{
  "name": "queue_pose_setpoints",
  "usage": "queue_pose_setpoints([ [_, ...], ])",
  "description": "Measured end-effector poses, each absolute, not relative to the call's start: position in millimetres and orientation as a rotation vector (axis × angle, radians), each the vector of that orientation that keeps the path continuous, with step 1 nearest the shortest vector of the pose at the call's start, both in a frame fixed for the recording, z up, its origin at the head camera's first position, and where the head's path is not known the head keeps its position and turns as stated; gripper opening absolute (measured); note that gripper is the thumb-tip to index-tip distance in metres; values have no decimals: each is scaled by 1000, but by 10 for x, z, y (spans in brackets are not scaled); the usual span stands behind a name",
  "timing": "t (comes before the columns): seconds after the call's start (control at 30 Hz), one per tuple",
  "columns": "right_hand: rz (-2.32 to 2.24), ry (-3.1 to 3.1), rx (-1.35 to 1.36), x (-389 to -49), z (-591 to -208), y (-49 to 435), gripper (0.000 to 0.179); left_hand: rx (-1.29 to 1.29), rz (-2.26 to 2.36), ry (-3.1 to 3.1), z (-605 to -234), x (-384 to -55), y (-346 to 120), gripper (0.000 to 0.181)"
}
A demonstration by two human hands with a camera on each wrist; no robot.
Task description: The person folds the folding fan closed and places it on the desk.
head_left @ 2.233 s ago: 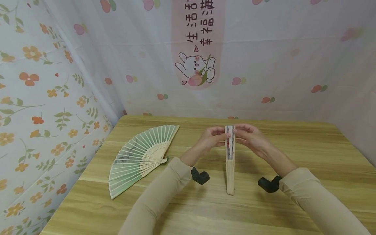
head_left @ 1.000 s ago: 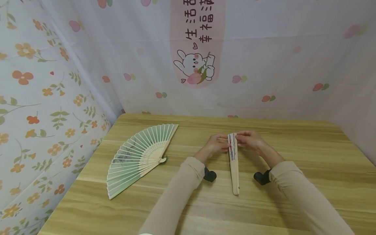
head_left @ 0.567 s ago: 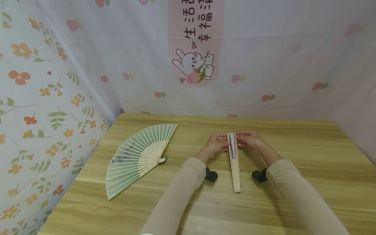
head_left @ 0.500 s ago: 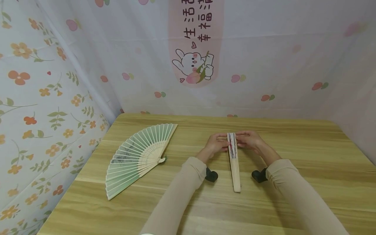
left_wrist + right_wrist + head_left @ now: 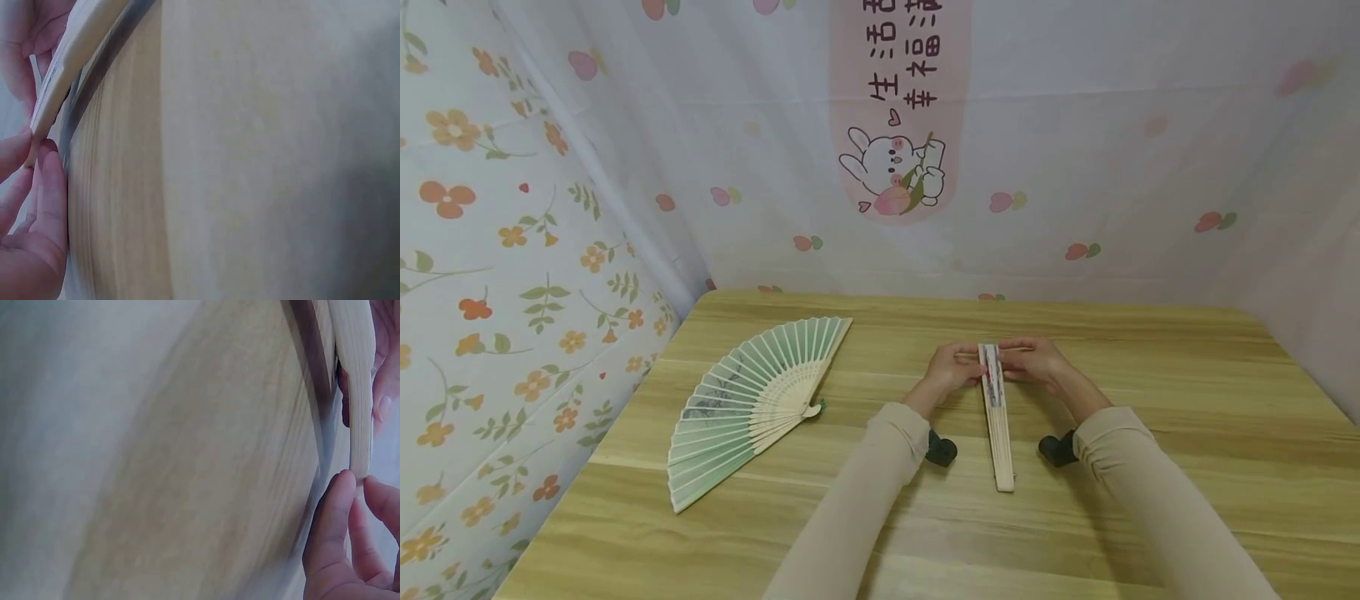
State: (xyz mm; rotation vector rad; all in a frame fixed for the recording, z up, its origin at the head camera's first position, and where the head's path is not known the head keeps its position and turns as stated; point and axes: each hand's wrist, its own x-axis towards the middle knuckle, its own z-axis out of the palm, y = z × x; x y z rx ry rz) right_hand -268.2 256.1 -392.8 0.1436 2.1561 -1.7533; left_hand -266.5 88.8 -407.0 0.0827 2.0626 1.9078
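A folded hand fan (image 5: 997,446) with pale wooden ribs and a strip of printed leaf points away from me in the head view. My left hand (image 5: 950,369) pinches its far end from the left, thumb towards me. From the right, my right hand (image 5: 1036,364) pinches the same end. In the left wrist view the pale fan (image 5: 81,47) runs up from between the left thumb and fingers (image 5: 50,206). The right wrist view has the stacked rib edges of the fan (image 5: 361,419) between the right thumb and fingers (image 5: 334,519).
A green fan (image 5: 760,404) lies spread out on the left of the wooden table (image 5: 1150,400), its pivot towards the middle. Behind the table hangs a white printed curtain (image 5: 1037,125); a floral cloth (image 5: 512,275) hangs on the left. Black wrist mounts (image 5: 940,450) sit near both cuffs.
Both hands, with the folded fan, have come slightly down and nearer since two seconds ago, and the fan now slants a little. Over the last half second they have hardly moved. The green fan stays put.
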Motion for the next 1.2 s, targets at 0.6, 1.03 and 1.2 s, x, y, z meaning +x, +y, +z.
queue_pose_setpoints([
  [0.6,-1617,2243,142,-2653,-3938,2605,49,174,1798,2139,-4085,-2657,864,38],
  [1.03,-1625,2240,117,-2658,-3954,2600,47,157,1785,2226,-4101,-2642,865,27],
  [1.2,-1627,2230,112,-2643,-3938,2594,47,170,1790,2210,-4099,-2644,847,28],
])
